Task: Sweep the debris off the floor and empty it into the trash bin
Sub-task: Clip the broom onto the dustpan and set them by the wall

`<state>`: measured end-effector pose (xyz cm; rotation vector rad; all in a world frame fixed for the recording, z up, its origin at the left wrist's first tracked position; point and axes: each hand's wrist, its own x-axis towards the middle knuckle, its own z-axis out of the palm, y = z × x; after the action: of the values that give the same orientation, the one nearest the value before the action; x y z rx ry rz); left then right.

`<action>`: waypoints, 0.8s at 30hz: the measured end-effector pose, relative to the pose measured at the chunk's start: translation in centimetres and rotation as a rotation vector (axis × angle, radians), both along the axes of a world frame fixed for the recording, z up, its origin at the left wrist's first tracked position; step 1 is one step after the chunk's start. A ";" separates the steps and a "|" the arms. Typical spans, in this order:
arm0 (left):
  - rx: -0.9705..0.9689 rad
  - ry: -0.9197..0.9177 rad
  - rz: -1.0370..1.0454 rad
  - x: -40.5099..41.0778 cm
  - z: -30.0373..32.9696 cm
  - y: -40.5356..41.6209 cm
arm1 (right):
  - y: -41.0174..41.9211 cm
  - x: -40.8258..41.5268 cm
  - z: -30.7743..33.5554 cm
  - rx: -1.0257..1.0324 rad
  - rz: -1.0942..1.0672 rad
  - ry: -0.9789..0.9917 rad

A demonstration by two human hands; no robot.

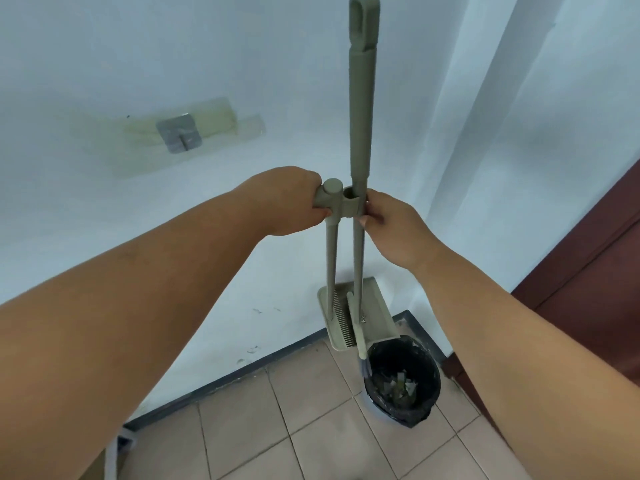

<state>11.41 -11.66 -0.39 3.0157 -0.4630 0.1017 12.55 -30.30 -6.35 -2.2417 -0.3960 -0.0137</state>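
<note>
Pale walls meet a tiled floor (311, 427) in a corner, where one broom (362, 98), one dustpan (372, 306) and one black-lined trash bin (403, 382) holding scraps stand together. Both arms reach forward: the left hand (291, 202) is closed round the dustpan's handle top, the right hand (391, 226) pinches the broom pole at the clip.

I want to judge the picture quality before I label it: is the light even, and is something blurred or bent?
Head view: soft, even light, no glare or hard shadows; the wide lens bends the wall corner and enlarges the forearms; the hands, left and right, are fairly sharp on the broom handle; scraps inside the trash bin are too dark and small to identify.
</note>
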 end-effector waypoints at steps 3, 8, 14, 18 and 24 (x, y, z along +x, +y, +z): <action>-0.015 0.006 0.059 0.6 0.2 0.6 | 1.1 1.1 -0.3 0.027 0.028 -0.009; 0.007 0.032 0.147 1.4 0.9 1.2 | 2.4 2.9 0.0 0.056 0.135 -0.005; 0.008 0.059 0.216 1.9 1.0 1.5 | 3.0 4.5 0.4 0.120 0.296 0.043; 0.022 0.073 0.231 2.2 1.0 1.9 | 3.0 5.4 0.9 0.238 0.342 0.225; 0.101 0.042 0.212 2.0 2.0 3.2 | 3.4 6.6 2.2 0.209 0.389 0.234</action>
<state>13.38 -8.46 1.57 3.1496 -0.1481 0.0302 19.18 -26.91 -4.13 -1.9030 -0.6617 0.3903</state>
